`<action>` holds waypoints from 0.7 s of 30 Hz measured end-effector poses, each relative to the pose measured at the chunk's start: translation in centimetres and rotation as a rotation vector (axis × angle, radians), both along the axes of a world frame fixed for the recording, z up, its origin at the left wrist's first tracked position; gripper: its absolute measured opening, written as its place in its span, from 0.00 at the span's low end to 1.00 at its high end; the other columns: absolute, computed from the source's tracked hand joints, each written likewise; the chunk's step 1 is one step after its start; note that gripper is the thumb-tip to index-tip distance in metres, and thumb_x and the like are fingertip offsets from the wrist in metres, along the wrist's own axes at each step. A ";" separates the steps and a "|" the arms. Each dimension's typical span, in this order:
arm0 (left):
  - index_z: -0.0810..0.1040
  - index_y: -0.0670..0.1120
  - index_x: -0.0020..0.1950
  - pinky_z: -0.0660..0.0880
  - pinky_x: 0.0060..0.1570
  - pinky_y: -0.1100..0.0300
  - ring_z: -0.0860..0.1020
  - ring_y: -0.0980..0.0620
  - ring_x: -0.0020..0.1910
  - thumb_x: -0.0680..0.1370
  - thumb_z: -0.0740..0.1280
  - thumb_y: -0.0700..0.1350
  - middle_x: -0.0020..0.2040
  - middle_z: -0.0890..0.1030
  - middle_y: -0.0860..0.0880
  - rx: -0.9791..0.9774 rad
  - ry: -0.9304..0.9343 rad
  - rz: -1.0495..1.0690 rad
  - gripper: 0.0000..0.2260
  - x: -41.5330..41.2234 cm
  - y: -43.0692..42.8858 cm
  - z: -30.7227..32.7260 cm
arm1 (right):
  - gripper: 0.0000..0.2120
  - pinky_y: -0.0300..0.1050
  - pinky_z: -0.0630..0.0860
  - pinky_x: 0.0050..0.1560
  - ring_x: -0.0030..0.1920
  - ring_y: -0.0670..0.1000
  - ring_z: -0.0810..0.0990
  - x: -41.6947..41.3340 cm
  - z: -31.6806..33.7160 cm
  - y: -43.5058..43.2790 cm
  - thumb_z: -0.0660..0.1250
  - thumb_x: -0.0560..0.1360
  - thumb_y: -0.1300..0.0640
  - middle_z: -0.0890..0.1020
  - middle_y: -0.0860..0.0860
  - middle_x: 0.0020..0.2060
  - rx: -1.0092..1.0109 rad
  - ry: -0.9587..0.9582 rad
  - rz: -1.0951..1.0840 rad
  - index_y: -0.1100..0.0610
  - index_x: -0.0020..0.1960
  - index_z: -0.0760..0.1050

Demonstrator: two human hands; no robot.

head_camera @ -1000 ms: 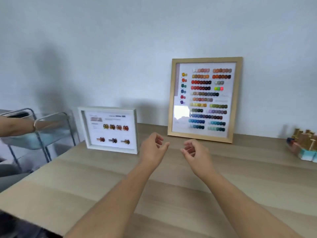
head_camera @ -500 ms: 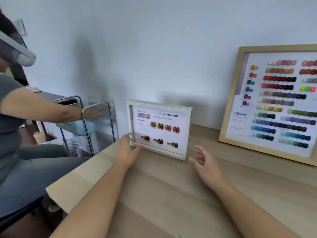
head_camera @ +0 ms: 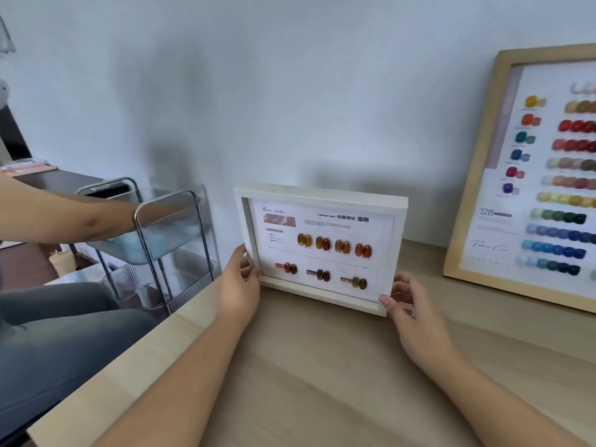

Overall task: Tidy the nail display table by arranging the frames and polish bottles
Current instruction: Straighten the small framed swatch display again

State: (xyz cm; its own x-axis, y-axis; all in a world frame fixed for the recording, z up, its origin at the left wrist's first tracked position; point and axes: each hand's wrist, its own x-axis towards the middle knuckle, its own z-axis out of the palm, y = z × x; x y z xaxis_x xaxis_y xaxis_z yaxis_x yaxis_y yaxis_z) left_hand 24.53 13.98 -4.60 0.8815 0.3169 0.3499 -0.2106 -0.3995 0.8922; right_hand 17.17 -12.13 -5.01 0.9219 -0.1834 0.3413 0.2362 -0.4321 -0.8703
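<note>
Wooden tabletop [head_camera: 322, 382] bears the white amber-swatch frame [head_camera: 322, 250], pinched at its lower corners by left hand [head_camera: 240, 285] and right hand [head_camera: 411, 312], probably to reposition it.

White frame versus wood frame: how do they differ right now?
The white frame is smaller and landscape; the wood frame is larger, taller and cut off at the right edge. The white frame shows a few amber samples, the wood frame many multicoloured rows. The left hand and right hand touch the white frame; nothing touches the wood frame. Both stand on the table.
</note>
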 end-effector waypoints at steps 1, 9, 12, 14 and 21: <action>0.67 0.46 0.68 0.68 0.42 0.70 0.75 0.53 0.47 0.77 0.62 0.35 0.51 0.76 0.48 -0.009 -0.018 0.008 0.20 0.5 -0.4 0.2 | 0.15 0.32 0.70 0.40 0.44 0.35 0.77 0.4 0.1 -0.1 0.66 0.75 0.60 0.78 0.41 0.45 -0.004 -0.016 -0.015 0.40 0.50 0.68; 0.68 0.51 0.69 0.70 0.47 0.60 0.76 0.50 0.49 0.78 0.62 0.38 0.52 0.76 0.50 0.026 -0.029 -0.045 0.20 8.3 -4.2 2.5 | 0.12 0.32 0.66 0.40 0.43 0.36 0.73 7.8 0.6 -2.1 0.62 0.77 0.58 0.74 0.35 0.43 0.099 -0.058 -0.201 0.49 0.59 0.67; 0.69 0.50 0.69 0.69 0.49 0.60 0.76 0.51 0.49 0.77 0.62 0.38 0.52 0.76 0.50 0.034 -0.018 -0.072 0.20 11.3 -5.9 2.2 | 0.13 0.36 0.66 0.40 0.42 0.40 0.73 10.8 0.6 -2.7 0.60 0.78 0.58 0.74 0.40 0.42 0.156 -0.046 -0.285 0.54 0.63 0.68; 0.69 0.49 0.68 0.69 0.50 0.60 0.77 0.49 0.50 0.77 0.62 0.38 0.52 0.77 0.49 0.059 -0.011 -0.111 0.19 13.2 -7.1 1.6 | 0.14 0.40 0.67 0.44 0.45 0.46 0.73 12.7 0.9 -3.5 0.60 0.78 0.59 0.75 0.44 0.45 0.146 -0.038 -0.325 0.55 0.64 0.68; 0.70 0.49 0.66 0.67 0.48 0.61 0.75 0.50 0.48 0.77 0.61 0.38 0.57 0.79 0.45 0.098 0.024 -0.111 0.18 17.5 -8.2 0.3 | 0.13 0.40 0.66 0.47 0.46 0.49 0.74 15.8 0.1 -5.1 0.62 0.77 0.58 0.76 0.48 0.46 0.012 0.032 -0.333 0.55 0.62 0.70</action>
State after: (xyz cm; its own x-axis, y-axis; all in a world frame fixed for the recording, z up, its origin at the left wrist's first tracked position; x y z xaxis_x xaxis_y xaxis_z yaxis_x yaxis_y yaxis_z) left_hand 42.04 5.82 -4.32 0.9179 0.1821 0.3526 -0.2372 -0.4605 0.8554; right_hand 33.00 -17.26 -4.96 0.8210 -0.4800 0.3091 0.0566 -0.4703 -0.8807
